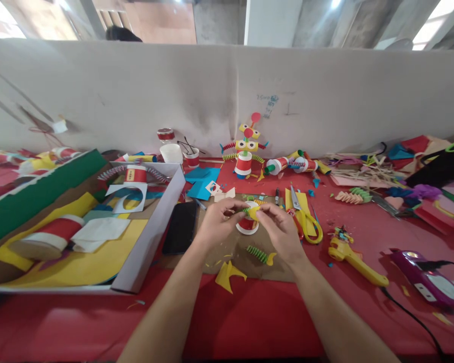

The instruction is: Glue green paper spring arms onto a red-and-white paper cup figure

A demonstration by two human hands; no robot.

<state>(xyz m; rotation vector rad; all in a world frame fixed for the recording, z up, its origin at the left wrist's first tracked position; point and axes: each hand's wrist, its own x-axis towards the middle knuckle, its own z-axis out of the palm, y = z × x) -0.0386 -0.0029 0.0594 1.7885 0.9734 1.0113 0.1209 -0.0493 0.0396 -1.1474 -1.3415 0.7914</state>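
One green paper spring [245, 211] is pinched in the left hand [223, 218], and one yellow paper piece [254, 213] is grasped between thumb and fingertips of the right hand [282, 231], both above the middle of the brown board [208, 247]. Whether the two are joined cannot be told. One red-banded cup [247, 227] is partly hidden by the hands. Toward the board's near edge, a second green spring [257, 253], tipped with yellow, is laid; one pointed yellow scrap [228, 275] is carried past that edge. The left edge is taken up by one phone [179, 228], the right by one pair of yellow-handled scissors [310, 228]. Near the tabletop's [249, 322] right edge, one glue gun [357, 262] and one purple power strip [426, 275] are set. The left side is filled by one open box [147, 239]. Room for moving is offered between the board's near edge and the tabletop's own.
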